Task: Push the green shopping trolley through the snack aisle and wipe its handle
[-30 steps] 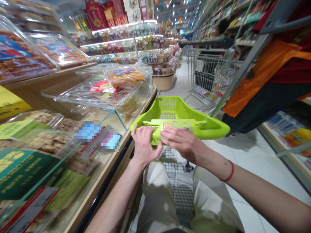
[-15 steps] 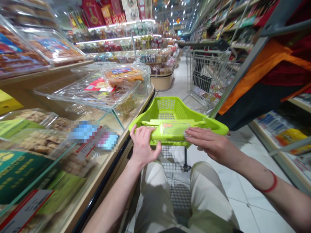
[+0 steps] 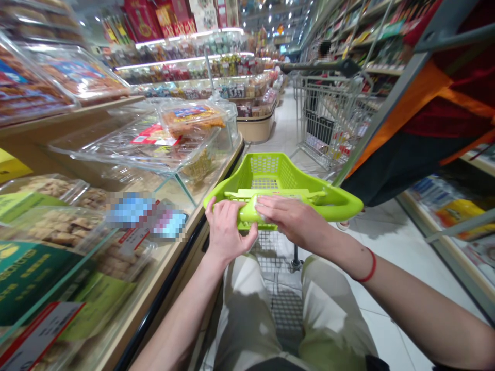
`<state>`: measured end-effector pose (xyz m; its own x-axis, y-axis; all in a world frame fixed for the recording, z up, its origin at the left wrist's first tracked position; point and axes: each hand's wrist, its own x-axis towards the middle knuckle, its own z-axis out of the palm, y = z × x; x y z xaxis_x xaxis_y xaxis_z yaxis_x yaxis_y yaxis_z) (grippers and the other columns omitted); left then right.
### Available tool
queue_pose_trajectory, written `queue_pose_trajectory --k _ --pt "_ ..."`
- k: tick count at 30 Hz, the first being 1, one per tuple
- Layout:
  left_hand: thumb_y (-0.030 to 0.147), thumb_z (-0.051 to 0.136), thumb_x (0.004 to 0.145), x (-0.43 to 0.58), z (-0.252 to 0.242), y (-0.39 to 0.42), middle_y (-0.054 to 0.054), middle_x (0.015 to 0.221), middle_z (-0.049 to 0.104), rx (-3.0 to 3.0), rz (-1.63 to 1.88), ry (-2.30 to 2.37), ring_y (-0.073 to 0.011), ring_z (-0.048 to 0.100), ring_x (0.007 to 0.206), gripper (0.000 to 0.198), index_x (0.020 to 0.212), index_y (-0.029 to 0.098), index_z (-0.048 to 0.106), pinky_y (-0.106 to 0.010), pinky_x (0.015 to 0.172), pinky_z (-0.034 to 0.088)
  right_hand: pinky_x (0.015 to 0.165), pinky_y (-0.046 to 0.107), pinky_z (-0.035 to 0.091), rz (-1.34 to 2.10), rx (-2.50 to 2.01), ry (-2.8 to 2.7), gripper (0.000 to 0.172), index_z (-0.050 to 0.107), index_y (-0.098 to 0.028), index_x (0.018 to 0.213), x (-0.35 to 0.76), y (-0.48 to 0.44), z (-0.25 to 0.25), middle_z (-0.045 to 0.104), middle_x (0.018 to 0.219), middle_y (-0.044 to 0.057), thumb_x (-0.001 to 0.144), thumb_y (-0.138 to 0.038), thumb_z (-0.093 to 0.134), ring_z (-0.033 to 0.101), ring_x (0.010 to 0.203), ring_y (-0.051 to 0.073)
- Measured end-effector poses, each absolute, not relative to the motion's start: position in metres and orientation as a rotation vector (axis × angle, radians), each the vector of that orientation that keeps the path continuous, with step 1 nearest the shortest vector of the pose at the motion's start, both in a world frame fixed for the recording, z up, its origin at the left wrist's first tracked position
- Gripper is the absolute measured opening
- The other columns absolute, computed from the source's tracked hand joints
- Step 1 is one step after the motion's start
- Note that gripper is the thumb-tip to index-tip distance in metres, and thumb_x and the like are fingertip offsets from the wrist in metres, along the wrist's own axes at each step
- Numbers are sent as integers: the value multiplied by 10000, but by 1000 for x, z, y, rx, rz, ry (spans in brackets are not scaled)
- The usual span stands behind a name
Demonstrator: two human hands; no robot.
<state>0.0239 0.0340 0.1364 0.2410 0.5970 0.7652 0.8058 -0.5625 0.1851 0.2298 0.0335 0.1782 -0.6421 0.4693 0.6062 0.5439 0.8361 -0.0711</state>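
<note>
A bright green plastic basket (image 3: pixel 340 203) stands in front of the person in a shop aisle, just above and beyond their knees, near the counter (image 3: pixel 201 211) on the left. Both hands are on its near edge. The left hand (image 3: pixel 228 224) is closed around that edge toward its left end, fingers curled over the top and thumb below. The right hand (image 3: pixel 294 219) lies across the middle, fingers together and nearly straight, palm down; its fingertips reach close to the left hand — a small whitish patch shows at them, but whether it is held cannot be told. A thin red band (image 3: pixel 374 263) circles the right wrist. Pale trousers (image 3: pixel 247 314) show below.

On the counter, clear plastic boxes (image 3: pixel 193 116) sit stacked, and nearer are packs of snacks (image 3: pixel 58 226) beside a red-and-grey price label (image 3: pixel 42 335). Part of that display is pixelated. Ahead and to the right stands a metal shopping cart (image 3: pixel 325 116) — and, closer, another person (image 3: pixel 421 129) in red, orange and dark clothing. White floor tiles (image 3: pixel 371 234) run between.
</note>
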Motion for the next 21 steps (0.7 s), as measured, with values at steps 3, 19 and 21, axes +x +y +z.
queue_pose_trajectory --k 3,19,21 --pt "416 656 768 25 136 33 -63 957 656 -2266 -1203 -1304 -282 576 1015 378 1064 204 558 -533 1116 273 1075 384 509 -125 -803 -2332 346 667 -146 1215 261 22 179 680 1279 116 938 -62 477 619 1226 199" --pt "433 661 820 25 130 37 -66 948 670 -2222 -1192 -1280 -275 578 997 333 1042 197 583 -517 1089 291 956 345 522 85 -1430 -2433 308 714 -160 1125 186 49 214 723 1179 122 966 -174 450 679 1105 239" --pt "433 652 822 25 129 37 -73 940 666 -2214 -1179 -1285 -279 577 995 325 1031 193 585 -521 1085 298 855 353 538 116 -1618 -2442 329 731 -159 1077 168 52 225 744 1094 138 989 -275 437 707 1008 263"
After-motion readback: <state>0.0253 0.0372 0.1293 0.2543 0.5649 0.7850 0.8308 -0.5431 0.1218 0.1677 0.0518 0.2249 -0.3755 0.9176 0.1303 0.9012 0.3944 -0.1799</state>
